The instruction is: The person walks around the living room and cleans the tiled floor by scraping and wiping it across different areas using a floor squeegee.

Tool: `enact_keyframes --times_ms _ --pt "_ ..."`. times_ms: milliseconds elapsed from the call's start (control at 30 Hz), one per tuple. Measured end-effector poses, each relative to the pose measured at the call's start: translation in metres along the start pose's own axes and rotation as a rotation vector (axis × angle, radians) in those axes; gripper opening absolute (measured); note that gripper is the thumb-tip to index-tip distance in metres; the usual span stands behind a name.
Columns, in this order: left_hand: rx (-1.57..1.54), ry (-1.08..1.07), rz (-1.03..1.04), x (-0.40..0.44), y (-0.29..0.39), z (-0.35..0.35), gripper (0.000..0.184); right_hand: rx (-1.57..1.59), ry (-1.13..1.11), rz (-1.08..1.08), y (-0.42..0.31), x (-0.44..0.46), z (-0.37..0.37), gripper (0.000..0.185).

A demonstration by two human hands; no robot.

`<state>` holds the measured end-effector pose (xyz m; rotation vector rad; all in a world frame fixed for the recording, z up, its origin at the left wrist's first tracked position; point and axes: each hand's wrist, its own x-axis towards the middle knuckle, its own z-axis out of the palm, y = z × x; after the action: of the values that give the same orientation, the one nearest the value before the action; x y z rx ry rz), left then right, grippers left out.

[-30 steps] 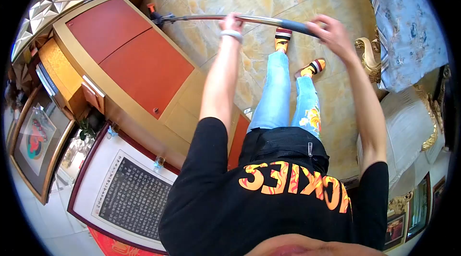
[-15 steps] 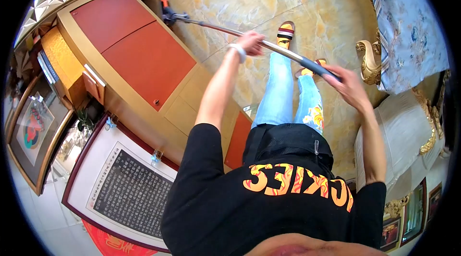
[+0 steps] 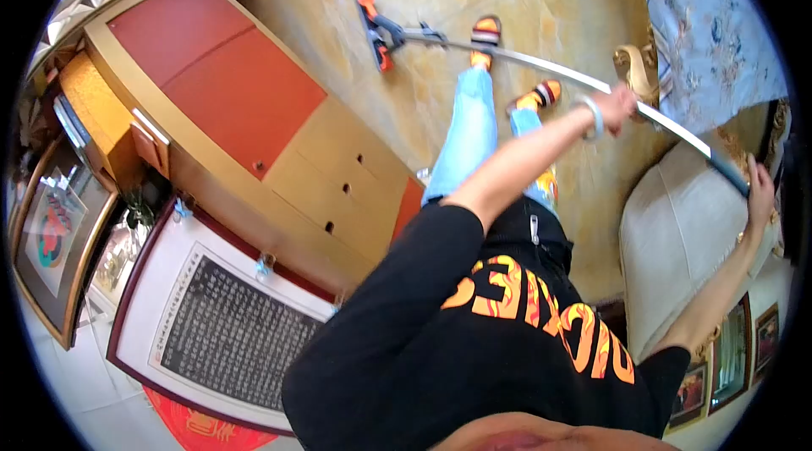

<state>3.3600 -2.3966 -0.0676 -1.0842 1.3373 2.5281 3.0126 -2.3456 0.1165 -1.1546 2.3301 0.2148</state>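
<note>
A long mop (image 3: 558,70) with a silver pole slants across the view, from its dark head with orange ends (image 3: 372,35) on the marble floor to a dark grip at the right. My left hand (image 3: 616,107), with a pale band on the wrist, is wrapped round the middle of the pole. Near the far end of the handle, my right hand (image 3: 759,190) is closed on the dark grip. The mop head lies left of my sandalled feet (image 3: 485,31).
A gold cabinet with red doors (image 3: 245,104) stands on the left, with framed calligraphy (image 3: 241,332) beside it. To the right are a pale padded seat (image 3: 677,231), a carved gold leg (image 3: 634,70) and blue patterned cloth (image 3: 710,36).
The mop head has moved right, away from the cabinet onto open floor. Both my hands have shifted right and toward my body with the pole, still gripping it.
</note>
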Motion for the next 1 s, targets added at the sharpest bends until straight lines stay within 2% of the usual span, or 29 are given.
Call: enact_keyframes --times_ms 33,67,100,133,167,200,233,267,300,367,433,467,567,633,700,767,833,867,900,933,967,1000 --pt "0.043 0.061 -0.101 0.001 0.000 -0.016 0.032 0.035 -0.064 -0.054 -0.023 0.020 0.006 0.036" --pt "0.749 0.264 0.303 0.023 -0.039 -0.023 0.038 0.004 0.063 -0.100 -0.060 0.029 0.023 0.037" --pt "0.762 0.301 0.201 0.022 -0.045 -0.046 0.053 -0.026 -0.070 -0.136 -0.061 0.059 0.038 0.037" --pt "0.783 0.331 0.124 -0.006 -0.034 -0.074 0.058 0.122 -0.077 -0.206 -0.134 0.042 0.051 0.037" --pt "0.847 0.491 0.289 -0.004 -0.074 -0.102 0.060 0.079 -0.126 -0.265 -0.152 0.060 0.075 0.036" --pt "0.889 0.547 0.098 -0.013 -0.086 -0.131 0.047 -0.085 -0.143 -0.362 -0.177 0.072 0.100 0.041" --pt "0.292 0.519 -0.071 -0.041 -0.081 -0.148 0.031 0.035 -0.079 -0.499 -0.224 0.052 0.120 0.040" --pt "-0.298 0.622 -0.219 -0.070 -0.075 -0.166 0.024 0.044 0.047 -0.564 -0.246 0.052 0.152 0.041" --pt "-0.308 0.758 -0.276 -0.076 -0.112 -0.188 0.030 -0.094 -0.192 -0.495 -0.286 0.038 0.157 0.040" --pt "-0.375 0.906 -0.395 -0.108 -0.141 -0.213 0.030 0.138 -0.079 -0.653 -0.309 0.021 0.216 0.038" --pt "-0.127 0.953 -0.371 -0.130 -0.167 -0.229 0.030 -0.115 -0.161 -0.637 -0.341 -0.011 0.209 0.037" --pt "-0.181 0.897 -0.349 -0.136 -0.156 -0.226 0.029 0.061 -0.098 -0.696 -0.341 -0.015 0.200 0.036" --pt "-0.438 0.979 -0.365 -0.123 -0.153 -0.206 0.029 0.062 -0.234 -0.705 -0.313 -0.015 0.199 0.032" --pt "-0.355 0.847 -0.441 -0.113 -0.168 -0.192 0.030 0.033 -0.332 -0.660 -0.293 -0.033 0.187 0.032" --pt "-0.310 0.774 -0.449 -0.111 -0.158 -0.156 0.035 0.127 -0.312 -0.726 -0.252 -0.043 0.186 0.031" --pt "-0.338 0.682 -0.453 -0.095 -0.156 -0.113 0.039 0.135 -0.402 -0.617 -0.208 -0.056 0.163 0.029" --pt "-0.253 0.552 -0.430 -0.080 -0.115 -0.055 0.040 0.122 -0.318 -0.589 -0.138 -0.057 0.145 0.028" --pt "-0.268 0.406 -0.415 -0.064 -0.104 -0.030 0.042 0.086 -0.320 -0.480 -0.109 -0.060 0.123 0.028" --pt "-0.390 0.345 -0.277 -0.048 -0.092 0.005 0.045 0.051 -0.322 -0.363 -0.077 -0.063 0.099 0.029" --pt "-0.347 0.244 -0.387 -0.018 -0.082 0.035 0.049 0.094 -0.260 -0.320 -0.035 -0.062 0.079 0.030" --pt "-0.397 0.206 -0.361 0.004 -0.067 0.072 0.052 0.046 -0.144 -0.337 -0.004 -0.064 0.053 0.032" --pt "-0.331 0.132 -0.332 0.017 -0.042 0.104 0.056 0.037 -0.145 -0.263 0.026 -0.063 0.022 0.033"
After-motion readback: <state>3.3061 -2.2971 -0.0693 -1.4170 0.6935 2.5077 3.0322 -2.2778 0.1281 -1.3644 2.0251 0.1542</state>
